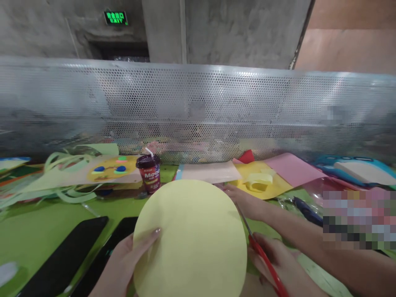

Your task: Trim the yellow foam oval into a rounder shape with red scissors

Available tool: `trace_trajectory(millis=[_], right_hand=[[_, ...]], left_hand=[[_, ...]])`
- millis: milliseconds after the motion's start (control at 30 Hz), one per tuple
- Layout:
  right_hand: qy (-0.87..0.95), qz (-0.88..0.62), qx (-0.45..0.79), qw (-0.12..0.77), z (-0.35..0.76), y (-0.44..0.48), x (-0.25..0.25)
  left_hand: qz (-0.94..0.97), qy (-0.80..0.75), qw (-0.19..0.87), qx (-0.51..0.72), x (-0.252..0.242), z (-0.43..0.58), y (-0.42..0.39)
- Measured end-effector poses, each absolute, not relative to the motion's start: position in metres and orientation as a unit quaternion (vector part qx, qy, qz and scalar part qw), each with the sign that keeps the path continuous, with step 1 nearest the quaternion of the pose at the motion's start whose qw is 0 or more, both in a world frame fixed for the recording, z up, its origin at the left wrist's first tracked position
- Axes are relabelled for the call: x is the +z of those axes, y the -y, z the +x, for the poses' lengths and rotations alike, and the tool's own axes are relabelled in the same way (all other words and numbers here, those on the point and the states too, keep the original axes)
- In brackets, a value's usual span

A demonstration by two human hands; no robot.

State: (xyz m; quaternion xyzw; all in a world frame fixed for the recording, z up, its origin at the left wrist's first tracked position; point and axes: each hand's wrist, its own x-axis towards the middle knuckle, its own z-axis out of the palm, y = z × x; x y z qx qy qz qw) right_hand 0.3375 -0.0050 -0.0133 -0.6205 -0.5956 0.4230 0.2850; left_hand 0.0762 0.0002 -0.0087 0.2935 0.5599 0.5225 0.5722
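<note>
A pale yellow paper circle [192,243] fills the near middle of the head view, tilted up toward me. My left hand [126,255] grips its left side, thumb on the front face and the other fingers hidden behind. At the circle's right edge, my right hand [276,255] is closed around the red handle of a pair of scissors [266,264]. The metal blades point up and away along the paper's edge; whether they touch it I cannot tell. Behind them another person's hand [244,200] reaches in from the right.
Two black phones [66,251] lie at the left on the green table [24,220]. A dark purple drink cup [149,173] with a straw stands behind the circle. Coloured paper [297,169] and a yellow paper face [111,171] lie further back, before a perforated metal barrier [216,95].
</note>
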Motion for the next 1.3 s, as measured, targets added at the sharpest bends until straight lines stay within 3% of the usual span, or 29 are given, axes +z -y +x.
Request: trace_trajectory(millis=[400, 933, 1300], right_hand=[[0.62, -0.572, 0.45, 0.292, 0.339, 0.005, -0.026], [0.606, -0.583, 0.436, 0.32, 0.333, 0.013, -0.019], [0.663, -0.558, 0.411, 0.281, 0.341, 0.005, -0.033]], left_hand=[[0.273, -0.537, 0.609, 0.515, -0.013, 0.076, 0.001], [0.294, -0.553, 0.57, 0.531, -0.01, 0.079, 0.003], [0.288, -0.545, 0.578, 0.535, -0.011, 0.078, 0.004]])
